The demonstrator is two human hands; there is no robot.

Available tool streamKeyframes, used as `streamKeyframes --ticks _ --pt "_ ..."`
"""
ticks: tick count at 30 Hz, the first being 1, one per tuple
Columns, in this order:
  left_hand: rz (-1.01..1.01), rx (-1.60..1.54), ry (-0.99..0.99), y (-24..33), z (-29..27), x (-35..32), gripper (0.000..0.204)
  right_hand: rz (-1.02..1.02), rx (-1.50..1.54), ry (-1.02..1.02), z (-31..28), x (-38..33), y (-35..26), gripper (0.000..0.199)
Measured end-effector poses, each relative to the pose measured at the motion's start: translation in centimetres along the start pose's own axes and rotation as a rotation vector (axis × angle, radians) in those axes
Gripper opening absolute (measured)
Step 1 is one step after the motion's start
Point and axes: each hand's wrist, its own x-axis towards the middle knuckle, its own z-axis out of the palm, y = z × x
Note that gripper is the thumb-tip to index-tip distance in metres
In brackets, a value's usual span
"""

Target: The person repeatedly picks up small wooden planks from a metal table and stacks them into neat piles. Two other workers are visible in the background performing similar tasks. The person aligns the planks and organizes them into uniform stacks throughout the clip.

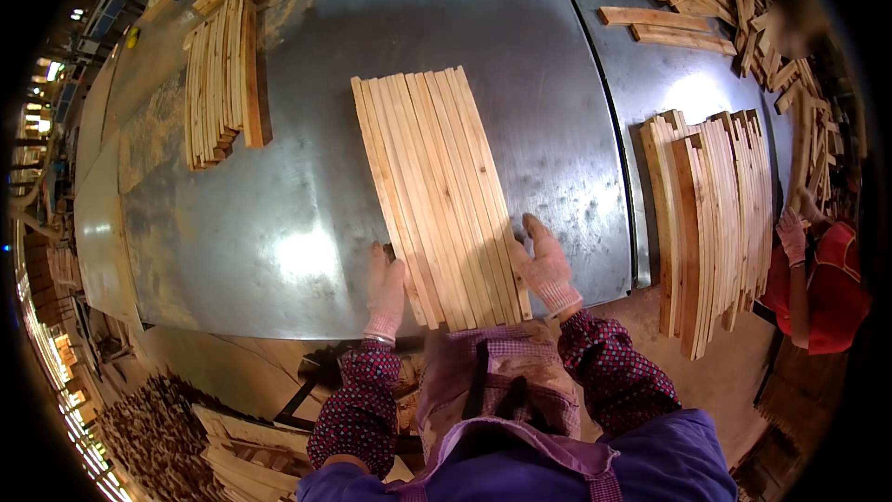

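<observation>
Slats (435,195) lie flat side by side mid-desk (307,177), long axis running away from the person, far ends leaning slightly left. Left hand (385,286) presses the row's near left edge, right hand (545,267) the near right edge; both grips open, flat against the wood. More stacks (715,214) sit right, well apart.

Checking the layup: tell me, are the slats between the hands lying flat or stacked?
Flat: the wooden slats lie side by side in one layer on the metal table, left hand and right hand at their sides.
</observation>
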Motion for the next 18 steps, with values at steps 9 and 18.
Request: streamKeyframes --ticks 9,18 --pt "0.253 0.169 -0.094 4.7 -3.9 11.5 0.067 0.277 0.326 0.038 1.3 -10.5 0.7 0.044" --pt "0.538 0.584 -0.229 15.3 -6.3 26.4 0.07 0.683 0.153 -0.22 8.7 -17.3 -9.2 0.048"
